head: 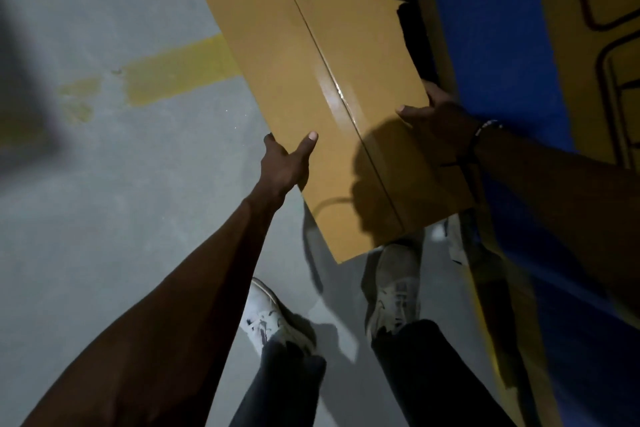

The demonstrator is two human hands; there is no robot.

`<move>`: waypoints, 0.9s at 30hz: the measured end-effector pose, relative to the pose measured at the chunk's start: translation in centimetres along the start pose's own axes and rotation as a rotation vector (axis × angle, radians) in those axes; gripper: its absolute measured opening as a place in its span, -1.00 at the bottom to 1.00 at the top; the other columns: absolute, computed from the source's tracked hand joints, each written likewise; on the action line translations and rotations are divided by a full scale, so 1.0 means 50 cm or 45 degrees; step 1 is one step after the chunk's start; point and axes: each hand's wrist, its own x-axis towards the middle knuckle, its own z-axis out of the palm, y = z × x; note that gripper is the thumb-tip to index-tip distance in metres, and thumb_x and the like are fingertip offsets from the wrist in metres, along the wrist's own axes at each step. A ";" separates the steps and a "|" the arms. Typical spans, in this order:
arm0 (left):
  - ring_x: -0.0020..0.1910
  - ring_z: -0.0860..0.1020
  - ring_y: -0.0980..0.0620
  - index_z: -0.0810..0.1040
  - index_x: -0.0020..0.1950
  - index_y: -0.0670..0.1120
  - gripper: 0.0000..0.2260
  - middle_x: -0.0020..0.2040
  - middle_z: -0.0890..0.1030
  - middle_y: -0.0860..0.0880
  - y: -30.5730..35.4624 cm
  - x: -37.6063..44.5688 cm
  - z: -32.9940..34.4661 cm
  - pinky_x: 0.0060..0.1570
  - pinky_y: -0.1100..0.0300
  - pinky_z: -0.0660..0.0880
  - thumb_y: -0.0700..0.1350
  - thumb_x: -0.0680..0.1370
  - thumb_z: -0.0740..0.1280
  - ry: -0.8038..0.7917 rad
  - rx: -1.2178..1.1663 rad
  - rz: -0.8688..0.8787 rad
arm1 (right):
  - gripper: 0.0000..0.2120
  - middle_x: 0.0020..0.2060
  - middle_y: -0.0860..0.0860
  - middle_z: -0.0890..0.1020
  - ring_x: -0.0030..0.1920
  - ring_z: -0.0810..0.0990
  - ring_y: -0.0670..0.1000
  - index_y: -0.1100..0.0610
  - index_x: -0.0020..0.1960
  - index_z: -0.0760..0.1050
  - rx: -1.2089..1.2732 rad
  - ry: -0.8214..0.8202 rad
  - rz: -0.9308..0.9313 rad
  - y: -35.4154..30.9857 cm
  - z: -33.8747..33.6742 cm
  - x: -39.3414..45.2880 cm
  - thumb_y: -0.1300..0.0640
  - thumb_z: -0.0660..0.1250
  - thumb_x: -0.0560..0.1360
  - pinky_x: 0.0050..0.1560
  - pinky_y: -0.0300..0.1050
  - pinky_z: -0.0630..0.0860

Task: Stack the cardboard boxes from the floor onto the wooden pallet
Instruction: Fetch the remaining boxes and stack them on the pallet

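Head view: both hands grip cardboard box (311, 87)

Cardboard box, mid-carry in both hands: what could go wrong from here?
1. The cardboard box is held only at its side edges by the left hand and right hand, thumbs on top; it might slip or tilt.
2. It hides the floor ahead of the shoes, so a trip seems possible.
3. The blue and yellow box sits close on the right; a corner could snag.

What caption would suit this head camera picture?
Both hands, left and right, carry a taped cardboard box above a grey floor.
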 end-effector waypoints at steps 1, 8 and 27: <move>0.11 0.61 -0.51 0.34 0.37 -0.20 0.00 0.14 0.63 -0.42 -0.007 -0.001 0.000 0.10 -0.29 0.61 0.57 0.31 0.44 0.002 -0.004 0.002 | -0.34 0.38 -0.04 0.42 0.35 0.41 0.00 0.14 0.62 0.18 -0.001 -0.006 -0.007 -0.007 0.003 -0.010 0.11 0.40 0.62 0.26 -0.20 0.40; 0.06 0.60 -0.53 0.43 0.40 -0.26 -0.05 0.16 0.59 -0.44 0.014 -0.097 -0.097 0.07 -0.40 0.57 0.48 0.37 0.49 -0.018 -0.083 0.081 | -0.12 0.51 -0.05 0.42 0.48 0.40 0.02 -0.09 0.61 0.23 0.065 -0.030 -0.107 -0.067 0.028 -0.082 -0.32 0.49 0.43 0.50 0.14 0.36; 0.16 0.67 0.12 0.34 0.54 0.20 -0.30 0.29 0.62 0.13 0.280 -0.901 -0.731 0.07 0.07 0.65 0.24 0.48 0.54 0.451 -0.700 0.291 | -0.40 0.36 -0.14 0.36 0.33 0.36 -0.07 -0.26 0.50 0.28 -0.022 -0.036 -0.521 -0.835 0.133 -0.784 -0.25 0.41 0.53 0.22 -0.08 0.32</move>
